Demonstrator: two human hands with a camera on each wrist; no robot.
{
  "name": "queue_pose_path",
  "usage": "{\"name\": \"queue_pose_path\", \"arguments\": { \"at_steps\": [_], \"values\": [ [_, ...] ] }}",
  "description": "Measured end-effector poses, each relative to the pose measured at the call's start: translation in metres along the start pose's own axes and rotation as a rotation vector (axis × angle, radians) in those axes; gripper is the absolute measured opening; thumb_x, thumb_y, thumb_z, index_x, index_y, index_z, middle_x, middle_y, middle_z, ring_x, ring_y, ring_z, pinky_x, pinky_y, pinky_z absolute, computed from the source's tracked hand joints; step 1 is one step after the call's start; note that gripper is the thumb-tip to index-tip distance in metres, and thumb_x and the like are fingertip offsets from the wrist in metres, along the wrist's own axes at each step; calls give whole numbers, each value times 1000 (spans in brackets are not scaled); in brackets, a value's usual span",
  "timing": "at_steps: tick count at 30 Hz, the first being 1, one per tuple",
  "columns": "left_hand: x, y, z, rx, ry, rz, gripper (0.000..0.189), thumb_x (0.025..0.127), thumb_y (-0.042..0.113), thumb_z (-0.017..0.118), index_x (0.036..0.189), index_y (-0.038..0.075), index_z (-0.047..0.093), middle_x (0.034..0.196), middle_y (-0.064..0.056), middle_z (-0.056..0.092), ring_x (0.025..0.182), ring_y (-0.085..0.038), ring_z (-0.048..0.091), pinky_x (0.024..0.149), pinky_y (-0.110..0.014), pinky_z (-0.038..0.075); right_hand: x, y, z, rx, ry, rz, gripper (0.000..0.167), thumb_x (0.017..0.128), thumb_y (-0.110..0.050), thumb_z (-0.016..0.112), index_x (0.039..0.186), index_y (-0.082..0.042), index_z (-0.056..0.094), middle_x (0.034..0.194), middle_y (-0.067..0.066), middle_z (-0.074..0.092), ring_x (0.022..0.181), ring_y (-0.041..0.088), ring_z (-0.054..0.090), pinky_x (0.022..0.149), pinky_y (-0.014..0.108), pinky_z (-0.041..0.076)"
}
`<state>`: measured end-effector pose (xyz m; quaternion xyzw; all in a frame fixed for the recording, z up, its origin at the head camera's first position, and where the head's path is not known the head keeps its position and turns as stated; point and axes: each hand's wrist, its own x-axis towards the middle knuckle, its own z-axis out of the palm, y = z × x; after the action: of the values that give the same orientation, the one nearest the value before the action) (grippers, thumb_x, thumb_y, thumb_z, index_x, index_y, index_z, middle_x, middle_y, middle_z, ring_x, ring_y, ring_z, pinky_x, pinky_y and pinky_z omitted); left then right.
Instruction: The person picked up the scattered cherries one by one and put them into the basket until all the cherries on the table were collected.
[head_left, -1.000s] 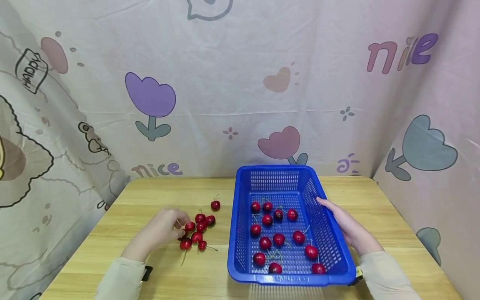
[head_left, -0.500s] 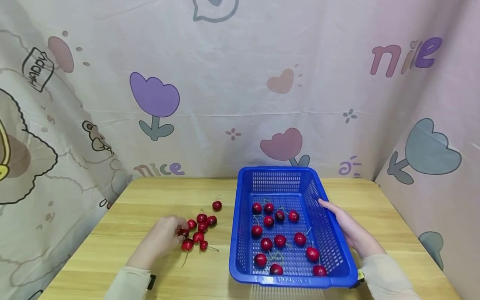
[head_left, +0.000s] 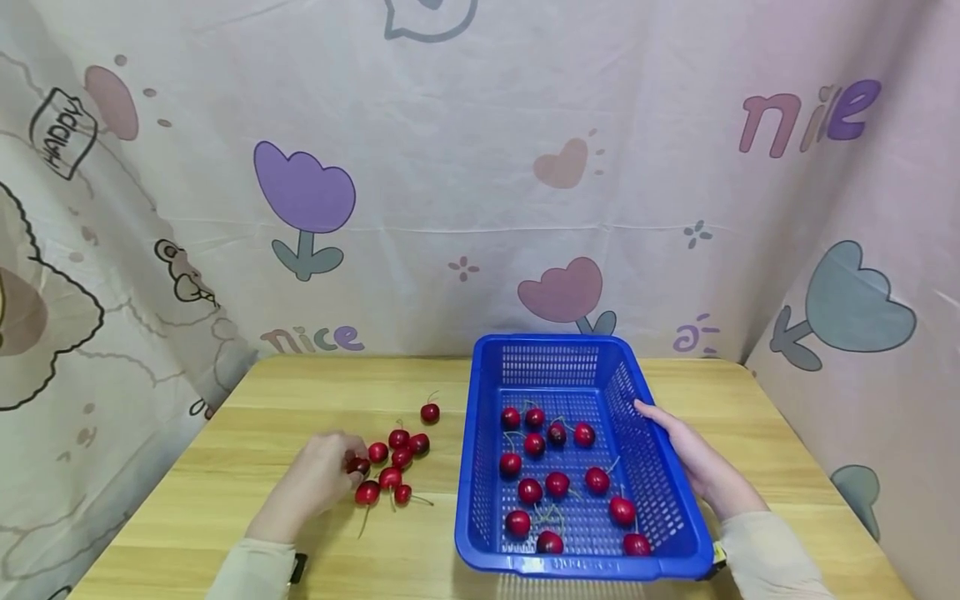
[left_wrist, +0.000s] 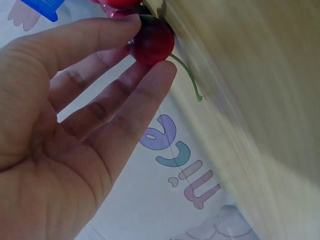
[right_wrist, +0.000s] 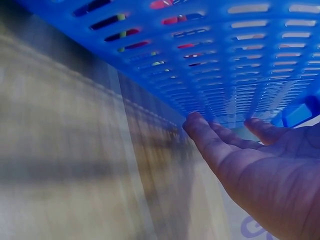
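In the head view my left hand (head_left: 318, 475) is at the left side of a loose group of dark red cherries on the table. Its thumb and fingertips pinch one cherry (left_wrist: 152, 42), whose green stem points away from the palm in the left wrist view. Close by lie a cherry (head_left: 367, 493) with a long stem and another cherry (head_left: 390, 478). My right hand (head_left: 701, 462) holds the right side of a blue plastic basket (head_left: 468, 467), thumb over the rim. In the right wrist view its fingers (right_wrist: 215, 145) lie along the slotted outer wall.
Several cherries with stems are spread over the basket floor, one cherry (head_left: 637, 544) in its near right corner. A lone cherry (head_left: 430, 413) lies behind the loose group. The wooden table (head_left: 300, 387) ends at a patterned cloth (head_left: 420, 167) at the back.
My left hand has drawn back slightly from the middle of the loose cherries, and its fingers now pinch a cherry at the left edge. The right hand and the basket have stayed put.
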<state>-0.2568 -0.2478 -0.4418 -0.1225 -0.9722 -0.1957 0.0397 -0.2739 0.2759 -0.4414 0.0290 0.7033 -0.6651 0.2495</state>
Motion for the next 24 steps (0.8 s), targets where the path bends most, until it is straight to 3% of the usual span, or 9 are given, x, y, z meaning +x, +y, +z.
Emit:
{"name": "queue_pose_path", "arguments": {
  "at_steps": [24],
  "values": [
    [-3,-11,-6,-18,-49,18,29,74,-8,85,84,15,71,77,4,64,74,-13,55,66,-30,48,1,5,-3,14,-74,-23,88,111,-64,31,172,-14,-7,149,19,56,119,26,70,103,52,62]
  ]
}}
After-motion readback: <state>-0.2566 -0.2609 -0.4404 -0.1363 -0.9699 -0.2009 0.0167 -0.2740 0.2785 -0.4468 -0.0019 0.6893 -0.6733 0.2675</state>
